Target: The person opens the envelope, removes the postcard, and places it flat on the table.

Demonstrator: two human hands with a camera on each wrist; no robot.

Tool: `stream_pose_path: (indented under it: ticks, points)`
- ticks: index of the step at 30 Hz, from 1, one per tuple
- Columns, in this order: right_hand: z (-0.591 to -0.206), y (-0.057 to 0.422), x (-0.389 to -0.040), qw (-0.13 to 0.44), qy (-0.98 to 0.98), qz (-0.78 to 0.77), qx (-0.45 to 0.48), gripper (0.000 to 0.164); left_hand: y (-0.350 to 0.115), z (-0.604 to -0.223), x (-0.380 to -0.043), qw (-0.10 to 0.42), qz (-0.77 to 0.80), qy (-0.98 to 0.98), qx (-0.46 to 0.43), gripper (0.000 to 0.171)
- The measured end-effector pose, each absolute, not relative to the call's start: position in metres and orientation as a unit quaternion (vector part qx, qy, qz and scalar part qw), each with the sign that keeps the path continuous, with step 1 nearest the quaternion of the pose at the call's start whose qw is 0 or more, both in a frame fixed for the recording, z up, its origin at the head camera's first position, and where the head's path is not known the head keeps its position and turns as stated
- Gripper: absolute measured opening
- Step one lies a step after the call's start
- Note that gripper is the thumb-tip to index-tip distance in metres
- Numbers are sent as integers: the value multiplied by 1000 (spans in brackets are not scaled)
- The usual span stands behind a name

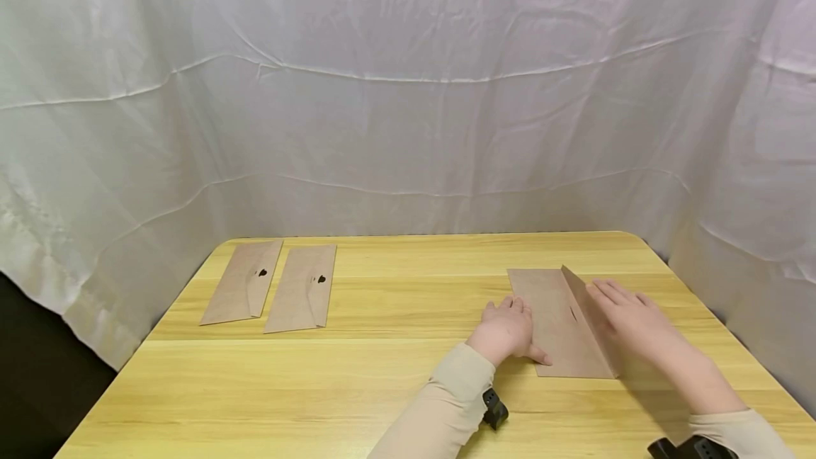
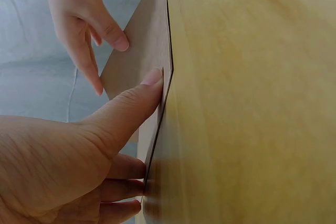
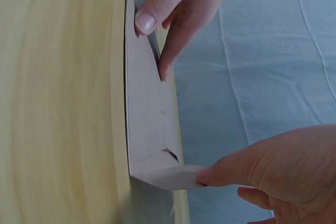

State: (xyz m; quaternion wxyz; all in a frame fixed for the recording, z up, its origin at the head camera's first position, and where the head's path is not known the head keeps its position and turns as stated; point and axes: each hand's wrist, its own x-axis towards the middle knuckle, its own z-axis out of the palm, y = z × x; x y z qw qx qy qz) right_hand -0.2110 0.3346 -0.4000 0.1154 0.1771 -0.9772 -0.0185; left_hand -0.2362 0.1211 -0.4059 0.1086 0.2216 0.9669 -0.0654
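Observation:
A tan paper envelope (image 1: 551, 335) lies flat at the right of the table, its flap (image 2: 139, 40) standing up along the right side. On its left edge rests my left hand (image 1: 508, 331); the thumb presses the paper and the straight fingers lie along the border. My right hand (image 1: 640, 324) touches the raised flap, fingers extended, with the thumb tip at the flap's edge in the right wrist view. A dark mark (image 3: 170, 154) shows near the fold. My right hand hides part of the flap in the head view.
Two similar envelopes, one at the far left (image 1: 232, 289) and one beside it (image 1: 293, 292), lie with flaps folded down and a small dark mark on each. The wooden table (image 1: 306, 395) ends against a pale hanging curtain (image 1: 408, 133).

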Motion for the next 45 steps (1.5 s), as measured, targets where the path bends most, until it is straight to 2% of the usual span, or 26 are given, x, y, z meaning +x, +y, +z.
stream_pose_path:
  ticks: [9,14,31,39,45]
  points:
    - [-405,352,-216,58,-989,-10,135,65,123,-406,-235,110,-66,966,224,96]
    - [-410,359,-218,46,-991,-14,128,66,123,-406,-235,107,-64,966,227,96]
    - [-417,369,-218,14,-982,27,189,52,126,-406,-232,82,-50,965,243,95]
    - [-421,377,-220,-2,-977,61,205,48,129,-403,-234,65,-21,964,256,82]
    - [-420,374,-221,-36,-976,107,188,55,135,-402,-234,56,-50,957,280,73]
